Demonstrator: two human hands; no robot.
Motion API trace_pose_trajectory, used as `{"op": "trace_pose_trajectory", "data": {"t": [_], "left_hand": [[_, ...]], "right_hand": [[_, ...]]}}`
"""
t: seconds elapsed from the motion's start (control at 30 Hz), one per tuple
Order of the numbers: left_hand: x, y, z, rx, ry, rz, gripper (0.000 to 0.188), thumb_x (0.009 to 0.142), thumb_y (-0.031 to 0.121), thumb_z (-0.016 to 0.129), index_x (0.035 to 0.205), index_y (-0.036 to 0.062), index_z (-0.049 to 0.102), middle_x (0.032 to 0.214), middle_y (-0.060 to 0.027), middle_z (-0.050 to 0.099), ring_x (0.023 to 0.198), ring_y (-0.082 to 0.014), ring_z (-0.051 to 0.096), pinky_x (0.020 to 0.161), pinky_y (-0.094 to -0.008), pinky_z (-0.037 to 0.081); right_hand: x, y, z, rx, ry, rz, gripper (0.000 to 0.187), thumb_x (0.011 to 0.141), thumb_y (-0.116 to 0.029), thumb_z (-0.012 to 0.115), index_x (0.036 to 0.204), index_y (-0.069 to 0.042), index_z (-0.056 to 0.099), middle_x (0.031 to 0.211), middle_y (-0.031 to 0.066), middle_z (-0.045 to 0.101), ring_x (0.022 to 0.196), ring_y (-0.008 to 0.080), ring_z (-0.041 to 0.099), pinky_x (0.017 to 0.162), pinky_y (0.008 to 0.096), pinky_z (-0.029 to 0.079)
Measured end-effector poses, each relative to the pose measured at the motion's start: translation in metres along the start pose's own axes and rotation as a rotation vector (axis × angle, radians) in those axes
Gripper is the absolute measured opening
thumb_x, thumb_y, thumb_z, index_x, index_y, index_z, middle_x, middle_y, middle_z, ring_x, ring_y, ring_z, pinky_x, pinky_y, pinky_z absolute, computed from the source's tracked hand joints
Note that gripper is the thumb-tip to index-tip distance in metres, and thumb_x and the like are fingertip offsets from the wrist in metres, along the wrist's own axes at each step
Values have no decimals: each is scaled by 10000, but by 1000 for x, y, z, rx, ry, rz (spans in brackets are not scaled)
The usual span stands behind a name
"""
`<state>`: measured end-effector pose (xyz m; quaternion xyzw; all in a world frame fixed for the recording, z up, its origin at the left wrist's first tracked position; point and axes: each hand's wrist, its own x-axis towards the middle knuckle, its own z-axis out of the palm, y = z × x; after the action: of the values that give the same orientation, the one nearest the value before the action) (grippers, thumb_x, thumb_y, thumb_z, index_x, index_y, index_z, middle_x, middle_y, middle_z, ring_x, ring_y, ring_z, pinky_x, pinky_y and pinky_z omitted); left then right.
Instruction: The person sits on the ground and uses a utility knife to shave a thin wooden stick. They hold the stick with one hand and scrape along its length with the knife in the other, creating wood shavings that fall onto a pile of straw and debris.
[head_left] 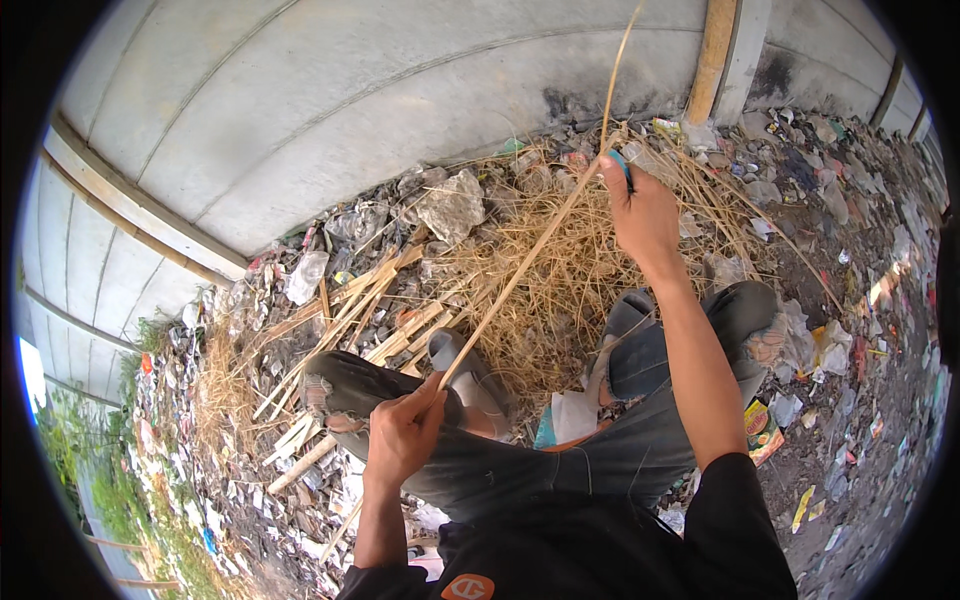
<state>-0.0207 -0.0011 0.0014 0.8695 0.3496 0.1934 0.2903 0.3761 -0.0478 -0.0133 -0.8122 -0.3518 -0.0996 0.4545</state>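
A long, thin bamboo strip (524,268) runs slantwise across the middle, from lower left to upper right. My left hand (403,432) is closed round its lower part, above my left knee. The strip's tail shows again below that wrist. My right hand (643,215), farther out, is closed on a small teal-and-black handled tool (622,167), pressed against the strip. Any blade on it is hidden. Beyond this hand the strip thins and bends up towards the wall. Below the strip, curly straw-coloured shavings (565,290) are heaped between my feet.
Split bamboo pieces (345,300) lie beside my left leg. More thin strips (720,205) lie right of the shavings. A pale panel wall (380,110) with a bamboo post (712,60) stands close ahead. Scattered litter (850,400) covers the ground; green plants (95,470) grow far left.
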Motion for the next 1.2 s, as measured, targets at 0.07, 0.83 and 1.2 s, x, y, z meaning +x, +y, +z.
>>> {"op": "trace_pose_trajectory", "data": {"t": [0.07,0.83,1.2], "left_hand": [[-10,-8,-12,-10,-83,-26,311,948,67,748,1255,17,751,657,-167,629,536,-193,616,565,-325,485],[14,9,15,-196,-30,-140,247,1098,147,562,1185,-3,738,579,-42,434,535,-89,418,522,-316,368],[16,8,11,-113,13,-124,228,1088,168,573,1080,2,729,597,-132,537,502,-238,546,544,-378,431]], "right_hand": [[28,33,-16,110,54,283,786,1080,-657,444,768,25,676,574,153,559,596,310,619,616,480,466],[-95,-81,24,584,-616,-8,476,974,-496,736,859,-38,675,622,64,588,568,220,609,572,379,488],[-131,-89,19,97,-621,-404,625,1044,-622,520,963,-28,696,544,146,624,500,363,666,476,474,521]]}}
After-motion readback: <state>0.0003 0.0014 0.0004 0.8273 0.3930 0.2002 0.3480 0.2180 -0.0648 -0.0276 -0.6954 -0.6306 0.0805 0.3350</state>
